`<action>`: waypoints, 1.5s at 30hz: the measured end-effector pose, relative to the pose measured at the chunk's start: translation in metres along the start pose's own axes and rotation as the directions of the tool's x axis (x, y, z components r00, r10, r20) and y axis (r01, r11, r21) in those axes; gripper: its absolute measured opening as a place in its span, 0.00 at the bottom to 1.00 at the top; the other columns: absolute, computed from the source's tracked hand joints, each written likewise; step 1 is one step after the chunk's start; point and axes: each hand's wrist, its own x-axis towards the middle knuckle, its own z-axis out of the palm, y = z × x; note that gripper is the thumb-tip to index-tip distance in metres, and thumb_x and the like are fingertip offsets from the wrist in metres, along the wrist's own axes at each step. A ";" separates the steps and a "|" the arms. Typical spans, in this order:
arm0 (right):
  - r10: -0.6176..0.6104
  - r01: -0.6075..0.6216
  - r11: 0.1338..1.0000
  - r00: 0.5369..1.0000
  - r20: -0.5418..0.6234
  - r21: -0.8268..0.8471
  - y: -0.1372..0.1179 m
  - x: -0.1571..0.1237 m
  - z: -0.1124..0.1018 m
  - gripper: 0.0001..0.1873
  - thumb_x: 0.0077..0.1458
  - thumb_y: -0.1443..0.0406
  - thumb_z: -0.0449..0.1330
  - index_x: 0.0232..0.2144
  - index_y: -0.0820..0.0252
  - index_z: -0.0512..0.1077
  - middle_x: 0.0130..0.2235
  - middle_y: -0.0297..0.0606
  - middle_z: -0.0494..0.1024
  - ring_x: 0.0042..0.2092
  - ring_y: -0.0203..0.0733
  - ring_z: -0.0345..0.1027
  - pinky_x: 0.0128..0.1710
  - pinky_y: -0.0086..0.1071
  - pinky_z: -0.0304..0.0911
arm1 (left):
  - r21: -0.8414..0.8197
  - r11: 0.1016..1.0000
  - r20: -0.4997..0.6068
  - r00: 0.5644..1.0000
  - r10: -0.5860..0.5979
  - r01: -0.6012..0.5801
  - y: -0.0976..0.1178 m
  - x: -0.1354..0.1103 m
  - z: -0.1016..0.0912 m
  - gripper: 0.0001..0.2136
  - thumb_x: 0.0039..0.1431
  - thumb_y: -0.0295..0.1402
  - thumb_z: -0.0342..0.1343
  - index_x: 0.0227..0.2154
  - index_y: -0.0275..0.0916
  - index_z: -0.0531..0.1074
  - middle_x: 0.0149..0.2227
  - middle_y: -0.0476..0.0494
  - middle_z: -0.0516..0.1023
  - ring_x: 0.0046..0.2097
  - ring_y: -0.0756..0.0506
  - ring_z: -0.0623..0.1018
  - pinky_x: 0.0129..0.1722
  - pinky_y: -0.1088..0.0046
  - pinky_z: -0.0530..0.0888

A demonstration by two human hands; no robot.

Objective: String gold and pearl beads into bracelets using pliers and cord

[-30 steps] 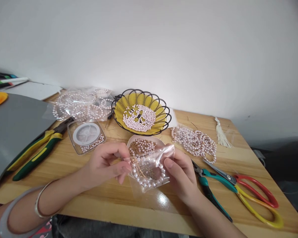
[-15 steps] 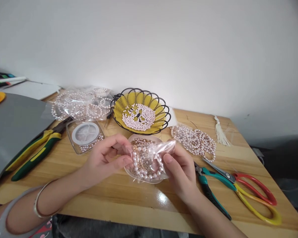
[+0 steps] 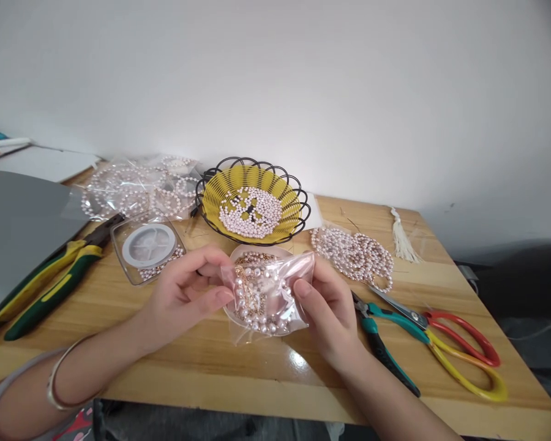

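A clear plastic bag (image 3: 266, 294) with pearl strands and gold-coloured chain inside is held up between my hands. My left hand (image 3: 190, 300) pinches its left edge between thumb and fingers. On the right side, my right hand (image 3: 328, 306) grips the bag, thumb in front and fingers behind. Under and behind the bag lies a pale dish (image 3: 282, 252) with more beads, partly hidden. Just beyond stands a yellow basket with a black looped rim (image 3: 206, 205), loose pearl beads (image 3: 252, 214) in its bottom.
Green-and-yellow pliers (image 3: 55, 282) and a clear box with a white spool (image 3: 149, 245) lie left. Bagged pearl strands (image 3: 138, 187) sit behind them. To the right are bead strands (image 3: 353, 254), teal pliers (image 3: 386, 349), scissors (image 3: 463, 349) and a white tassel (image 3: 403, 239).
The whole view has shifted slightly, so things appear further left. The bag has tilted a little and its lower edge shows more; both hands keep their hold.
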 end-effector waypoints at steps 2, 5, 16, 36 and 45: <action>-0.023 0.023 1.000 1.000 -0.014 -0.010 0.000 0.001 0.000 0.08 0.68 0.57 0.59 0.38 0.51 0.74 0.27 0.32 0.74 0.26 0.38 0.69 0.22 0.30 0.64 | 0.001 1.000 0.004 1.000 0.009 -0.009 0.001 -0.001 0.000 0.09 0.60 0.41 0.66 0.36 0.42 0.78 0.28 0.51 0.80 0.26 0.50 0.79 0.25 0.81 0.76; -0.056 0.055 0.998 0.998 -0.036 -0.036 0.000 0.002 0.001 0.08 0.67 0.57 0.60 0.37 0.52 0.75 0.27 0.32 0.73 0.26 0.38 0.68 0.23 0.29 0.64 | 0.014 1.000 0.012 1.000 0.017 -0.017 0.001 -0.002 -0.001 0.10 0.61 0.42 0.66 0.38 0.42 0.79 0.27 0.51 0.81 0.26 0.50 0.79 0.25 0.80 0.77; -0.033 0.033 0.999 0.999 -0.039 0.002 0.002 0.003 0.004 0.09 0.67 0.58 0.60 0.36 0.54 0.75 0.29 0.33 0.75 0.28 0.35 0.70 0.24 0.26 0.67 | 0.002 0.998 0.019 0.997 0.069 -0.069 -0.002 -0.003 -0.002 0.09 0.61 0.40 0.66 0.40 0.42 0.79 0.28 0.49 0.79 0.26 0.49 0.78 0.24 0.78 0.77; 0.232 -0.221 0.970 0.965 0.121 -0.096 -0.002 0.014 0.004 0.18 0.56 0.54 0.70 0.24 0.60 0.74 0.24 0.29 0.69 0.26 0.31 0.58 0.25 0.27 0.55 | 0.065 0.998 0.207 0.978 -0.021 0.007 -0.010 0.002 -0.003 0.12 0.59 0.24 0.66 0.44 0.44 0.80 0.39 0.47 0.79 0.39 0.49 0.80 0.37 0.78 0.79; 0.233 -0.222 0.971 0.961 0.149 -0.086 -0.006 0.013 -0.001 0.15 0.64 0.57 0.62 0.27 0.59 0.75 0.26 0.31 0.68 0.27 0.33 0.59 0.27 0.27 0.56 | 0.138 0.990 0.225 0.973 -0.047 0.016 -0.006 0.000 -0.002 0.14 0.61 0.22 0.63 0.46 0.46 0.80 0.36 0.50 0.81 0.37 0.51 0.81 0.36 0.81 0.78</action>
